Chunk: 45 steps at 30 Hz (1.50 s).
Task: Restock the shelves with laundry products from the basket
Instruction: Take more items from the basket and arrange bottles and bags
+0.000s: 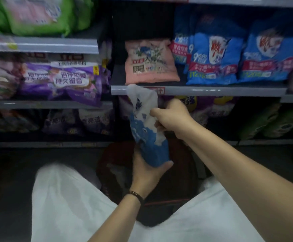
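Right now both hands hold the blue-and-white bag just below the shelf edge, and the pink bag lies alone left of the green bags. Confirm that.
Wrong in one respect: the head view shows the pink bag left of the blue bags, not green ones. Both the left hand and right hand do hold the blue-and-white bag.

Dim, bluish light; motion-blurred throughout, with wide-angle bending at the edges.

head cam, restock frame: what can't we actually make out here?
- Basket contents: head view, hidden by the held blue-and-white bag, both arms and dim light.
- Held bag's print: motion-blurred, partly covered by the right hand and left hand.
- Green packs at top left: cut off by the frame edge, blurred.
- Bottom-shelf packs: too dark to read.
- Space behind the pink bag: in shadow.
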### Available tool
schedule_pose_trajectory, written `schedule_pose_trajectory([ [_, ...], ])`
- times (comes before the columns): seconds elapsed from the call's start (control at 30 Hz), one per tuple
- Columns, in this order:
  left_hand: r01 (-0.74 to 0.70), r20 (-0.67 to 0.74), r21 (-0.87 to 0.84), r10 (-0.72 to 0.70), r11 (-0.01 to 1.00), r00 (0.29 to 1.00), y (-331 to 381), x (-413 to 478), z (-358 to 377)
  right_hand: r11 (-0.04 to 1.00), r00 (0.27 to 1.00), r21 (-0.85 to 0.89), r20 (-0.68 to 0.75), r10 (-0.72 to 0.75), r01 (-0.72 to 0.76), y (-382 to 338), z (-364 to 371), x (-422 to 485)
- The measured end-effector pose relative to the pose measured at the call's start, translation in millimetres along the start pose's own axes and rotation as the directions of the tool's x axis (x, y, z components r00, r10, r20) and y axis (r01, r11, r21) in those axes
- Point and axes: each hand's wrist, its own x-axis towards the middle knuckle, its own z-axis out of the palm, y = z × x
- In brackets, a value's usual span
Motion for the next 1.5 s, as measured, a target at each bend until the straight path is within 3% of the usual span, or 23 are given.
schedule_pose_trajectory([
  [0.13,-0.109,-0.155,-0.037,0.102,0.993,0.983,36,-13,14,0.975,0.998,0.213,0.000,-0.067,0.065,-46,-6,-33],
  [0.27,-0.197,-0.403,-0.065,0.155,0.978,0.902,86,-9,-2,0.912,0.976,0.362,0.023,-0.218,0.195,-93,-15,-63],
  [0.4,-0.358,-0.364,-0.178,0.277,0.917,0.889,128,-5,-28,0.833,0.900,0.428,0.090,-0.426,0.351,-129,-48,-88],
  [0.47,-0.364,-0.280,-0.310,0.281,0.878,0.918,147,-5,-38,0.806,0.855,0.328,-0.014,-0.518,0.493,-129,-76,-89],
  [0.53,-0.325,-0.192,-0.419,0.266,0.848,0.944,167,-8,-42,0.778,0.761,0.038,-0.244,-0.601,0.627,-109,-108,-80],
  [0.57,-0.306,-0.152,-0.451,0.266,0.839,0.952,173,-9,-43,0.804,0.751,-0.050,-0.327,-0.574,0.593,-97,-121,-76],
  [0.63,-0.266,-0.064,-0.501,0.271,0.824,0.960,184,-10,-44,0.908,0.846,0.023,-0.374,-0.381,0.419,-71,-139,-73],
  [0.7,-0.218,0.014,-0.554,0.271,0.804,0.963,198,-12,-41,0.932,0.954,0.270,-0.239,-0.180,0.243,-44,-148,-74],
  [0.77,-0.190,0.105,-0.577,0.304,0.794,0.947,217,-13,-30,0.884,0.985,0.438,-0.122,-0.122,0.164,-26,-156,-79],
  [0.87,-0.212,0.165,-0.601,0.379,0.770,0.911,247,-16,-10,0.776,0.968,0.580,-0.178,-0.176,0.248,-10,-171,-78],
  [0.97,-0.227,0.227,-0.584,0.425,0.780,0.876,274,-14,6,0.718,0.925,0.595,-0.328,-0.192,0.361,-10,-191,-78],
  [1.23,-0.396,0.289,-0.354,0.502,0.847,0.815,329,15,64,0.717,0.808,0.502,-0.572,-0.143,0.483,-14,-243,-66],
  [1.4,-0.443,0.251,-0.348,0.537,0.827,0.806,389,45,106,0.626,0.797,0.588,-0.596,-0.092,0.512,-59,-292,-32],
  [1.5,-0.398,0.284,-0.395,0.522,0.828,0.804,459,74,130,0.649,0.732,0.491,-0.664,-0.152,0.581,-119,-332,1],
])
